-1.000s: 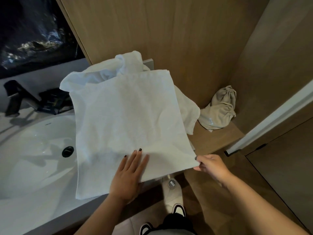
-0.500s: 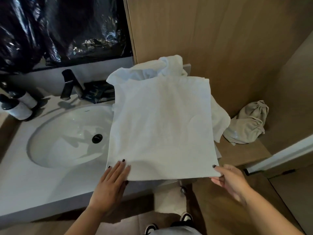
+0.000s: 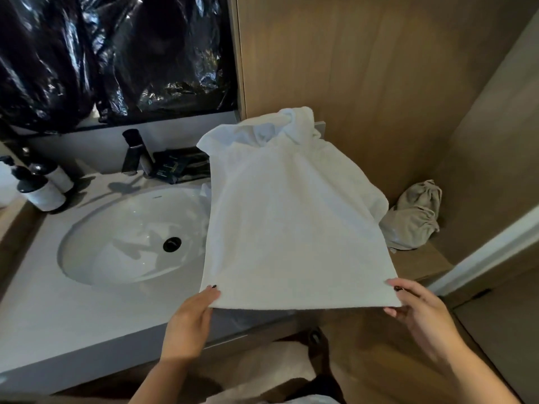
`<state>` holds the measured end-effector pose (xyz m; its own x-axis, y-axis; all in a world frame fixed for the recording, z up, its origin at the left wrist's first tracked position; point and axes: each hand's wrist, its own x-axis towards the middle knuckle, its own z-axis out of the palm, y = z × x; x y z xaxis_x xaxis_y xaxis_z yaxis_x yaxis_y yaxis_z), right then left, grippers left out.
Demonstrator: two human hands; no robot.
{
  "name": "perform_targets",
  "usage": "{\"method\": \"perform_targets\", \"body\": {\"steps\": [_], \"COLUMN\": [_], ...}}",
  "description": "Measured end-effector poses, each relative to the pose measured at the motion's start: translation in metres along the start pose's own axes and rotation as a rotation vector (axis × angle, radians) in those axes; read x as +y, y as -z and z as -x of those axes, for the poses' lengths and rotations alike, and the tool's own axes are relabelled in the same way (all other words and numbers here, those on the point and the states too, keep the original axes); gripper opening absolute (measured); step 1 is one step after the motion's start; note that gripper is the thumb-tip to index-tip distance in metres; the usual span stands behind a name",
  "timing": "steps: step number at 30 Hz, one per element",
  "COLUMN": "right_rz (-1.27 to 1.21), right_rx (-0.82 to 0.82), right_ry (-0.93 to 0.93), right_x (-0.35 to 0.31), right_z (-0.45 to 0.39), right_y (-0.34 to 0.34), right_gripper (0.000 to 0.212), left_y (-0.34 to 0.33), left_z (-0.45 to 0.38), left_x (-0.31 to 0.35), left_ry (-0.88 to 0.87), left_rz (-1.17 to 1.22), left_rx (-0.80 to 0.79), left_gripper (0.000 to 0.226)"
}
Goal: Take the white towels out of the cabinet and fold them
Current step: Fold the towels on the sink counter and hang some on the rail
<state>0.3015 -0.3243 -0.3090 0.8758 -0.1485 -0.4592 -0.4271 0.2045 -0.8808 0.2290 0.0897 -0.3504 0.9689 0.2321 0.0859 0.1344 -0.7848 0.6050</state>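
towel (image 3: 294, 228) hides sink (image 3: 116, 228) rt side

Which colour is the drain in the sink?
Black drain, in the white sink, head view.

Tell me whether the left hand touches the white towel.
Touching. The head view shows the left hand pinching the white towel's near left corner.

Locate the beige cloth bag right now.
In the head view, the beige cloth bag sits right of the white towel, on the wooden shelf, in the corner of the wood panelling.
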Motion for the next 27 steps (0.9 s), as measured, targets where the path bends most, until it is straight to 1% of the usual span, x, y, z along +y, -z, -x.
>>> {"method": "perform_targets", "body": {"steps": [2,4,6,9,11,13,16,17,18,20,23,27], "right_rz": [0.03,0.038,0.088,0.325,0.421,0.423,0.463,0.513,0.552,0.548,0.498,0.549], "right_rx": [-0.023,-0.067,-0.08,-0.05,-0.029,0.03,0.166,0.208,0.235,0.23,0.166,0.132], "right_ry": [0.017,0.023,0.064,0.218,0.308,0.4,0.542,0.58,0.614,0.667,0.722,0.814], "right_x": [0.001,0.002,0.001,-0.001,-0.004,-0.011,-0.038,-0.05,-0.064,-0.092,-0.135,-0.184], "right_z": [0.011,0.02,0.025,0.029,0.029,0.022,0.007,0.003,-0.001,-0.007,-0.011,-0.015], "right_y": [-0.001,-0.003,-0.008,-0.02,-0.028,-0.033,-0.037,-0.037,-0.038,-0.039,-0.04,-0.043], "right_gripper": [0.026,0.03,0.039,0.047,0.043,0.032,0.016,0.012,0.011,0.01,0.011,0.011], "left_y": [0.003,0.008,0.012,0.02,0.027,0.035,0.05,0.055,0.061,0.073,0.093,0.119], "left_z": [0.004,0.007,0.007,-0.001,-0.007,-0.015,-0.031,-0.038,-0.046,-0.061,-0.082,-0.108], "left_x": [-0.002,0.0,0.003,0.009,0.014,0.02,0.038,0.048,0.058,0.081,0.114,0.144], "left_ry": [0.046,0.158,0.233,0.204,0.161,0.185,0.278,0.28,0.268,0.271,0.276,0.181], "left_rz": [0.127,0.227,0.256,0.228,0.221,0.267,0.474,0.527,0.572,0.68,0.799,0.751], "left_rx": [0.057,0.095,0.163,0.269,0.331,0.391,0.446,0.46,0.479,0.533,0.588,0.675], "left_gripper": [0.031,0.027,0.023,0.02,0.017,0.013,0.006,0.002,0.006,0.014,0.018,0.016]}}
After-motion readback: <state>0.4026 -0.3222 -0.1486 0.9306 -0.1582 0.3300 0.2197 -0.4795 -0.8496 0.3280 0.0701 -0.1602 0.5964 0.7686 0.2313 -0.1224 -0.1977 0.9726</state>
